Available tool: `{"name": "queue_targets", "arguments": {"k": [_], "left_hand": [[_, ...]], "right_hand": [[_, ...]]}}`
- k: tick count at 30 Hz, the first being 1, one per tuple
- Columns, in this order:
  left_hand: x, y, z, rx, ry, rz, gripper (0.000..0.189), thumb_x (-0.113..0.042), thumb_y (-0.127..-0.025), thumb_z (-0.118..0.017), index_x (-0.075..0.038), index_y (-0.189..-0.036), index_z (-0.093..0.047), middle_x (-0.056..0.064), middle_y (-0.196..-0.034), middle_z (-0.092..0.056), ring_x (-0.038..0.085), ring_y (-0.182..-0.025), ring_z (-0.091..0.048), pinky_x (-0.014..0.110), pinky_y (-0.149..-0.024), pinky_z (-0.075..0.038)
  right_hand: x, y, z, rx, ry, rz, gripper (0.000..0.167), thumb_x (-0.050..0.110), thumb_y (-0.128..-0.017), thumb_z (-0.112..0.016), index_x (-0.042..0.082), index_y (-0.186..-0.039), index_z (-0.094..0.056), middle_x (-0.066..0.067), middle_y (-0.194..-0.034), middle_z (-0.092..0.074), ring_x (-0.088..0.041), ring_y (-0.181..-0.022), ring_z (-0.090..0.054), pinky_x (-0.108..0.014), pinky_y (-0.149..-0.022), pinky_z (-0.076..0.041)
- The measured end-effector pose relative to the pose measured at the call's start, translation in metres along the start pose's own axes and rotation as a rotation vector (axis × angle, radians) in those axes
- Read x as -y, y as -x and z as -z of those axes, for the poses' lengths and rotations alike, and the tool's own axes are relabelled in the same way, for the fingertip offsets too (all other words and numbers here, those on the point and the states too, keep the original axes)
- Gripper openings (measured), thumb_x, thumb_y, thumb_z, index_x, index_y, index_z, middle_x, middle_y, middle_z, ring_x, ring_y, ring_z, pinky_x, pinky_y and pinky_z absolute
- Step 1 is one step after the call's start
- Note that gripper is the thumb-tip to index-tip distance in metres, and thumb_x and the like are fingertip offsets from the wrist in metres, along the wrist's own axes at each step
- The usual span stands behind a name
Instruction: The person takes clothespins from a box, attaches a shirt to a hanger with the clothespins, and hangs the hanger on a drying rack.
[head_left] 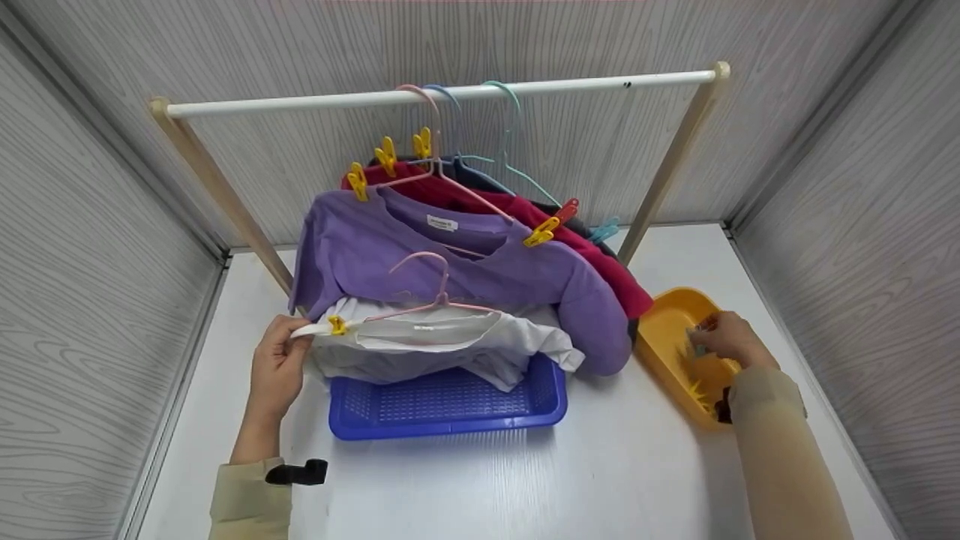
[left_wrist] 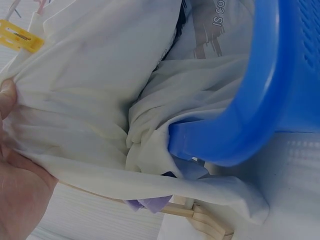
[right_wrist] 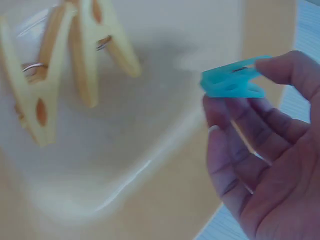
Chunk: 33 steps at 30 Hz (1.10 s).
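My left hand [head_left: 279, 371] pinches the shoulder of a white shirt [head_left: 480, 345], which hangs on a pink hanger [head_left: 442, 300] above a blue basket [head_left: 450, 427]. A yellow clothespin [head_left: 337, 325] clips that shoulder to the hanger, close to my fingers; it also shows in the left wrist view. Over an orange-yellow bin [head_left: 660, 352], my right hand [head_left: 731, 339] holds a turquoise clothespin [right_wrist: 235, 80] between thumb and fingers. Yellow clothespins [right_wrist: 40, 95] lie in the bin below. The shirt's lower part drapes over the basket's rim.
Behind stands a rack with a white rail [head_left: 300, 103] and wooden legs. A purple top [head_left: 450, 274], a red garment [head_left: 622, 281] and a dark one hang from it, clipped with yellow, red and blue clothespins. Wood-grain panels [head_left: 97, 225] enclose the white table [head_left: 600, 480].
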<state>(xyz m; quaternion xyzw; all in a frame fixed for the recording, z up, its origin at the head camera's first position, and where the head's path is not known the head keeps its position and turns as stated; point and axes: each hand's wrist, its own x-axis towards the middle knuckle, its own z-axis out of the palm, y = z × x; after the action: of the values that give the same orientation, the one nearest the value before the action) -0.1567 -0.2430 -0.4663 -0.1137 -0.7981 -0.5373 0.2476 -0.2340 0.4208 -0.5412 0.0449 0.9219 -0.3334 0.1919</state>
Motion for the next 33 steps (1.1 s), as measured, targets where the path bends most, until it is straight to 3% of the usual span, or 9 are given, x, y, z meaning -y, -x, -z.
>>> {"name": "queue_targets", "arguments": {"k": [4, 10, 15, 21, 24, 28, 33], "left_hand": [[0.000, 0.000, 0.000, -0.002, 0.003, 0.003, 0.009, 0.016, -0.090, -0.056, 0.011, -0.093, -0.062, 0.009, -0.085, -0.054, 0.009, -0.076, -0.046, 0.019, -0.066, -0.037], [-0.001, 0.000, 0.000, -0.003, -0.004, 0.015, 0.007, 0.014, -0.091, -0.056, 0.011, -0.093, -0.063, 0.009, -0.085, -0.054, 0.010, -0.076, -0.045, 0.020, -0.066, -0.036], [0.000, 0.000, 0.000, -0.003, -0.009, 0.016, 0.007, 0.014, -0.091, -0.056, 0.011, -0.093, -0.062, 0.009, -0.084, -0.053, 0.010, -0.075, -0.044, 0.020, -0.065, -0.035], [0.000, 0.000, 0.000, -0.002, -0.007, 0.012, 0.007, 0.014, -0.091, -0.056, 0.011, -0.093, -0.062, 0.010, -0.085, -0.054, 0.008, -0.077, -0.046, 0.018, -0.067, -0.038], [0.000, 0.000, 0.000, -0.004, -0.013, 0.007, 0.007, 0.015, -0.091, -0.056, 0.011, -0.093, -0.062, 0.011, -0.085, -0.054, 0.008, -0.077, -0.047, 0.018, -0.067, -0.038], [0.000, 0.001, 0.000, -0.005, 0.001, 0.016, 0.007, 0.014, -0.092, -0.056, 0.011, -0.094, -0.062, 0.010, -0.086, -0.054, 0.010, -0.077, -0.046, 0.019, -0.068, -0.038], [0.004, 0.001, 0.003, -0.006, 0.086, 0.052, 0.008, 0.014, -0.093, -0.053, 0.012, -0.094, -0.061, 0.010, -0.087, -0.055, 0.012, -0.080, -0.046, 0.021, -0.070, -0.038]], "right_hand": [[0.005, 0.004, 0.000, -0.086, -0.074, 0.061, 0.050, 0.024, -0.097, -0.059, -0.012, -0.130, -0.046, -0.028, -0.114, -0.057, -0.027, -0.090, -0.063, -0.032, -0.073, -0.052], [0.014, 0.013, -0.003, -0.174, -0.202, 0.158, 0.044, 0.018, -0.096, -0.060, -0.007, -0.130, -0.051, -0.019, -0.111, -0.059, -0.022, -0.090, -0.057, -0.025, -0.070, -0.048], [0.025, 0.024, -0.008, -0.155, -0.448, 0.198, 0.042, 0.014, -0.097, -0.061, -0.007, -0.129, -0.044, -0.018, -0.112, -0.054, -0.019, -0.081, -0.060, -0.028, -0.065, -0.052], [0.041, 0.040, -0.014, -0.101, -0.760, 0.289, 0.043, 0.005, -0.095, -0.064, -0.008, -0.127, -0.038, -0.016, -0.112, -0.054, -0.023, -0.088, -0.066, -0.035, -0.080, -0.055], [0.050, 0.047, -0.017, -0.071, -0.864, 0.332, 0.041, 0.003, -0.095, -0.064, -0.008, -0.125, -0.039, -0.016, -0.110, -0.055, -0.026, -0.091, -0.066, -0.036, -0.084, -0.054], [0.063, 0.055, -0.021, -0.072, -0.901, 0.365, 0.036, 0.003, -0.096, -0.062, -0.009, -0.122, -0.041, -0.016, -0.107, -0.057, -0.027, -0.091, -0.067, -0.039, -0.084, -0.053], [0.084, 0.063, -0.025, -0.112, -0.883, 0.395, 0.030, 0.000, -0.094, -0.062, -0.007, -0.117, -0.044, -0.017, -0.104, -0.057, -0.028, -0.087, -0.070, -0.040, -0.080, -0.054]]}}
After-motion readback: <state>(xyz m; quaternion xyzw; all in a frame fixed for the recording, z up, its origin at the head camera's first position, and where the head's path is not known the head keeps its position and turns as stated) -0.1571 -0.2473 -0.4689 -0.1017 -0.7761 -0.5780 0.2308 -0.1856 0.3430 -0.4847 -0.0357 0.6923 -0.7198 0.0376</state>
